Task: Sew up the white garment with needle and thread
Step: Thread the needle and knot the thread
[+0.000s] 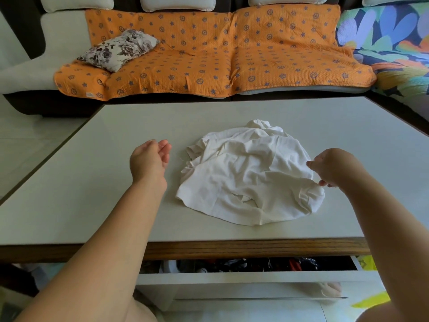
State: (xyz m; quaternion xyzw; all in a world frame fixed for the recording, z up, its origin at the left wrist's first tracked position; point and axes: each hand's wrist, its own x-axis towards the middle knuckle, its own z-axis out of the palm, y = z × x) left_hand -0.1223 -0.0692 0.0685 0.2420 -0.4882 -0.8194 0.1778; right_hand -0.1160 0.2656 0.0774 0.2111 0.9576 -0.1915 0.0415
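The white garment (246,175) lies crumpled in a heap in the middle of the table (92,194). My left hand (149,159) hovers just left of the heap with relaxed fingers and the palm turned toward the cloth. A faint thin thread (183,159) seems to run off the garment's left edge toward that hand. My right hand (332,169) hangs over the garment's right edge, fingers loosely bent downward with the tips close to the cloth. I cannot make out a needle.
A pale table with a wooden front edge (232,248) carries only the garment. Under it an open drawer (232,267) holds dark clutter. Behind the table is a sofa with an orange patterned cover (209,54) and a floral cushion (118,49).
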